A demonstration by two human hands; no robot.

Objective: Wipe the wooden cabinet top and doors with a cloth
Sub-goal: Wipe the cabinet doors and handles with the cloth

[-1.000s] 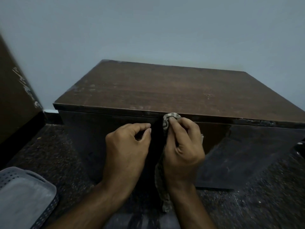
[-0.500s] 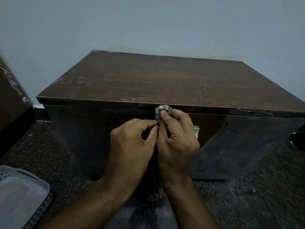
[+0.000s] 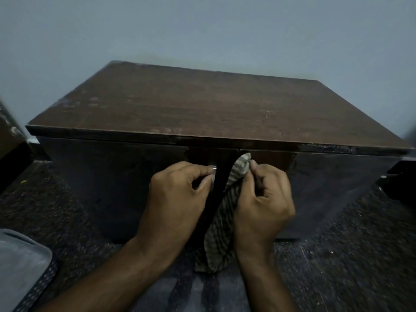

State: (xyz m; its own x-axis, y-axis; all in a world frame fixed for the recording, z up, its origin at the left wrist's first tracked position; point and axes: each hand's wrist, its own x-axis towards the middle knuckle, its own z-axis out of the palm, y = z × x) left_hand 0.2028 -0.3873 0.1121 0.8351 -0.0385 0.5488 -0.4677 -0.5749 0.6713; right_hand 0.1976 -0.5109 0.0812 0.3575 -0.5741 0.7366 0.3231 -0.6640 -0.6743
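Observation:
A low dark wooden cabinet (image 3: 202, 104) stands against the wall, its brown top dusty and scuffed. My left hand (image 3: 177, 199) pinches the small metal knob (image 3: 212, 168) of the left door (image 3: 108, 176), which stands slightly ajar, with a dark gap beside it. My right hand (image 3: 263, 199) grips a striped cloth (image 3: 227, 210). The cloth's bunched tip touches the inner edge of the right door (image 3: 333, 181) just under the top, and its tail hangs down between my wrists.
A grey perforated plastic basket (image 3: 20, 264) sits on the speckled dark floor at the lower left. Dark furniture (image 3: 11, 158) stands at the left edge, and another dark object (image 3: 400, 179) at the right. A plain wall rises behind the cabinet.
My hands have moved apart. The left hand has pulled the left door ajar by its knob, and the right hand has shifted the cloth right onto the right door's edge.

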